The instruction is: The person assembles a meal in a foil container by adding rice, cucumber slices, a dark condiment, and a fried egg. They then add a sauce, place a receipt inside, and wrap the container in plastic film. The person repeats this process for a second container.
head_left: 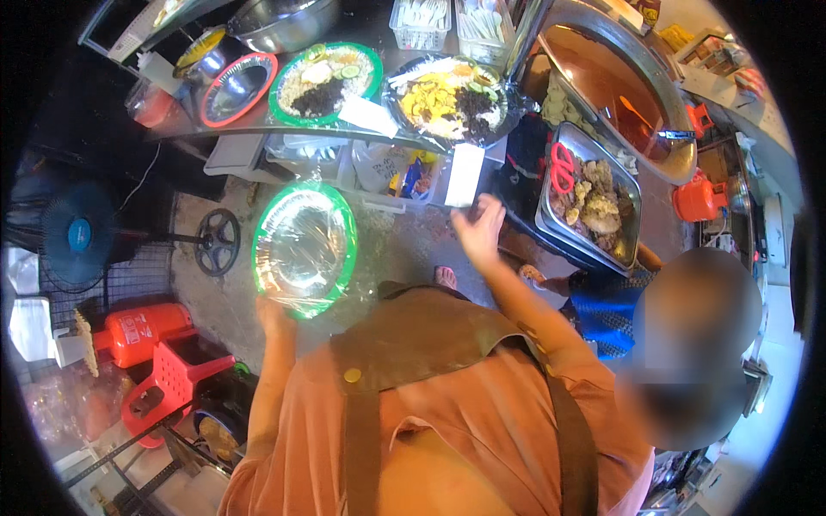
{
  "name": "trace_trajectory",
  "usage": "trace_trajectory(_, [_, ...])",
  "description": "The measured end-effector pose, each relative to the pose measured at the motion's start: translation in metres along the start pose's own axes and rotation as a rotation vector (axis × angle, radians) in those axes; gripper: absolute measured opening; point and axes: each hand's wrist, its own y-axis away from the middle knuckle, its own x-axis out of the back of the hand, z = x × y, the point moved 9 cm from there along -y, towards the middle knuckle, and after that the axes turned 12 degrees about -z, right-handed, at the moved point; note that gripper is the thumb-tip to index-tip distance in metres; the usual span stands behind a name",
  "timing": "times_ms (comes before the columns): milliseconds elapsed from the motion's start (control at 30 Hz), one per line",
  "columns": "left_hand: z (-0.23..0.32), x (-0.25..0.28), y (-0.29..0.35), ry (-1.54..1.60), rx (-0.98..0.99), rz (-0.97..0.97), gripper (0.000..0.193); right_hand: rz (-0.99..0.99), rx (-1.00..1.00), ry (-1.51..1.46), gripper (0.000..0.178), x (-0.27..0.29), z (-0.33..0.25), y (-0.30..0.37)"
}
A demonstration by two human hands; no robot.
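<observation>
Plates of rice and toppings (325, 82) sit on the tabletop (258, 120), upper centre. Left hand (274, 316) grips an empty green-rimmed plate (304, 248) at centre-left; right hand (478, 230) open, reaching toward a white slip (465, 175).

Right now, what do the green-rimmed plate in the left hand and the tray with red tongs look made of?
The green-rimmed plate looks like plastic under glossy clear film, which shows white glare. The tray looks like bare stainless steel, grey with shiny edges.
</observation>
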Motion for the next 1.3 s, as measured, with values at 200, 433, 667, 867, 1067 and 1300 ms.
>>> trace_trajectory(200, [0.003, 0.02, 0.011, 0.04, 0.027, 0.021, 0.016, -0.696, -0.006, -0.105, 0.083, -0.074, -0.046, 0.037])
trace_trajectory(433, [-0.01, 0.015, -0.007, -0.625, -0.283, -0.275, 0.021, -1.39, -0.122, -0.412, 0.061, -0.186, -0.146, 0.129])
trace_trajectory(667, [0.051, -0.006, 0.023, -1.328, -0.347, -0.23, 0.02, -1.37, -0.039, -0.441, 0.053, -0.16, -0.169, 0.126])
trace_trajectory(867, [0.038, 0.054, -0.001, 0.048, -0.011, 0.09, 0.02, -1.454, 0.488, -0.028, 0.051, -0.147, -0.204, 0.144])
trace_trajectory(1067, [0.138, -0.023, 0.051, -0.185, -0.326, -0.106, 0.042, -0.975, 0.041, -0.404, 0.08, -0.167, -0.136, 0.045])
trace_trajectory(1300, [0.142, -0.057, 0.059, -0.194, -0.38, -0.165, 0.044, -0.754, -0.346, -1.225, 0.036, -0.133, -0.173, 0.008])
